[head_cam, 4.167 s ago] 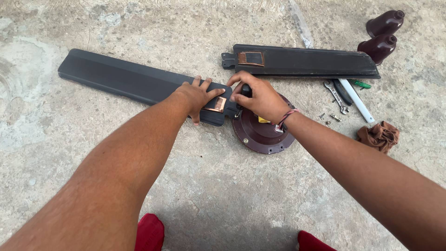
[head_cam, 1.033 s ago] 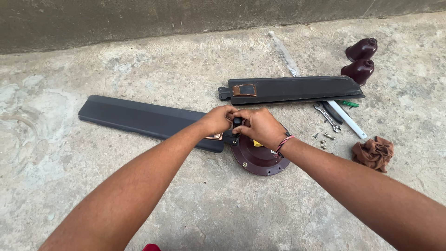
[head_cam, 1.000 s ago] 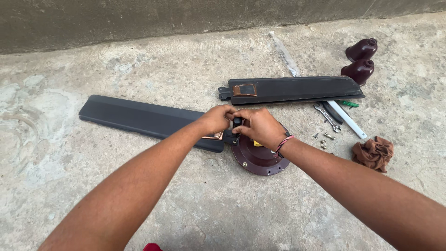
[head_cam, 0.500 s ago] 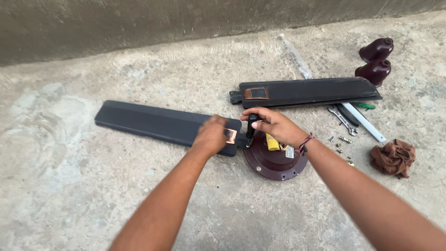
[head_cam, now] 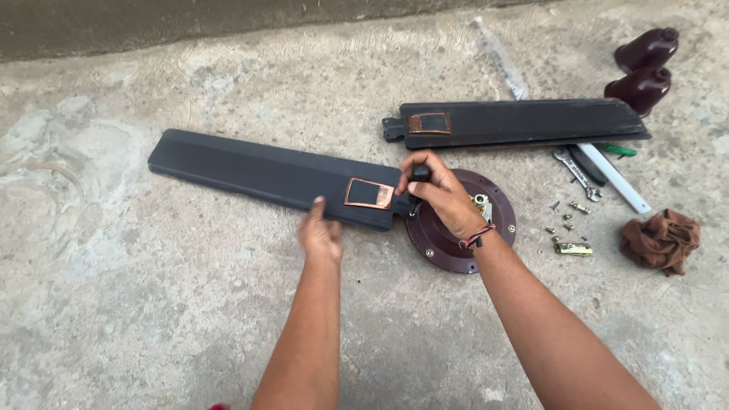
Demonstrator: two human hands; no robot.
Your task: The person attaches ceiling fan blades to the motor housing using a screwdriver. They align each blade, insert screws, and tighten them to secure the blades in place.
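Head view: dark fan blade (head_cam: 266, 173) flat on concrete floor (head_cam: 152, 304), root end meeting round maroon motor hub (head_cam: 456, 228). Right hand (head_cam: 439, 196), grip clenched on blade's root bracket at hub. Left hand (head_cam: 320, 234) blurred, just beside blade's near edge, grip state unclear. Second blade (head_cam: 524, 121), spanner (head_cam: 575, 173), brown rag (head_cam: 659, 240) further right

Both forearms are bare from wrist to where they leave the bottom edge, with no sleeves showing. The left hand (head_cam: 320, 234) wears nothing: no ring, watch or glove, and it is a little blurred. The right hand (head_cam: 444, 199) is likewise bare, but its wrist carries a thin band (head_cam: 477, 237) of red and dark threads, wound closely round it.
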